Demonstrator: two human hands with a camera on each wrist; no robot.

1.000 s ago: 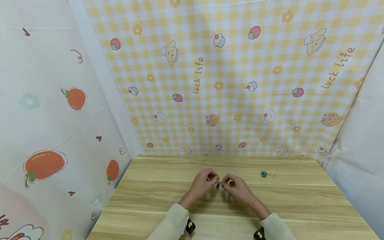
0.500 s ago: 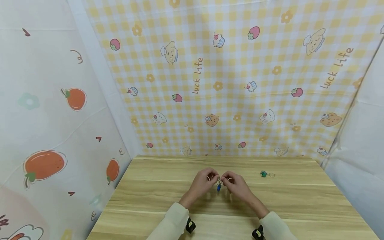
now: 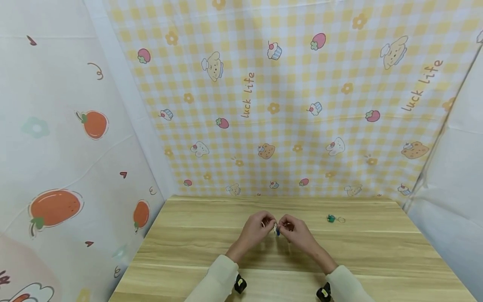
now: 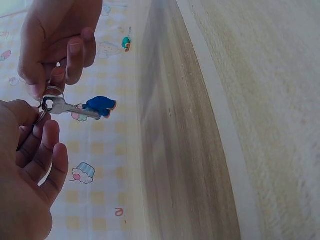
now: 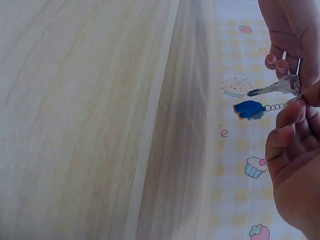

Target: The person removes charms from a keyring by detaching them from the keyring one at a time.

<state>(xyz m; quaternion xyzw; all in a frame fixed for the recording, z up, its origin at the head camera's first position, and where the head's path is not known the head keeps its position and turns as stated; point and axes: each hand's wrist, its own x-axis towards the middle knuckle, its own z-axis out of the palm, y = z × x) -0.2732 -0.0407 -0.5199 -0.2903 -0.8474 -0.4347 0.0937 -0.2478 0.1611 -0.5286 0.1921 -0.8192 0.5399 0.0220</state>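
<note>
So we've got both hands up over the middle of the desk (image 3: 196,235), working on 1 small bunch of metal. Going left to right: our left hand (image 3: 255,228) has its fingers curled in, pinching the key ring (image 4: 48,96) at its near side, thumb against the fingertips, the other fingers loosely folded under. Between the 2 hands hangs the key (image 4: 64,106), a plain silver one, with a little blue charm (image 5: 249,110) on a short bead chain right beside it. Neither touches the desk; they're held just above it. Then our right hand (image 3: 296,230), also curled, nipping the ring from the other side with thumb and 2 fingers, so both hands are closed tight on the same ring, almost knuckle to knuckle.

Handling-wise we'd guess this stuff is light and hard. The ring is stiff spring wire, thin and a bit slippery, so it wants fingernail-tip grip right at the coil. The key is rigid, easiest to take by its flat bow. The charm dangles freely and will swing.

Further right on the desk, well apart from the hands, lies a second small green charm (image 3: 331,218) with its own ring (image 3: 341,219).
</note>
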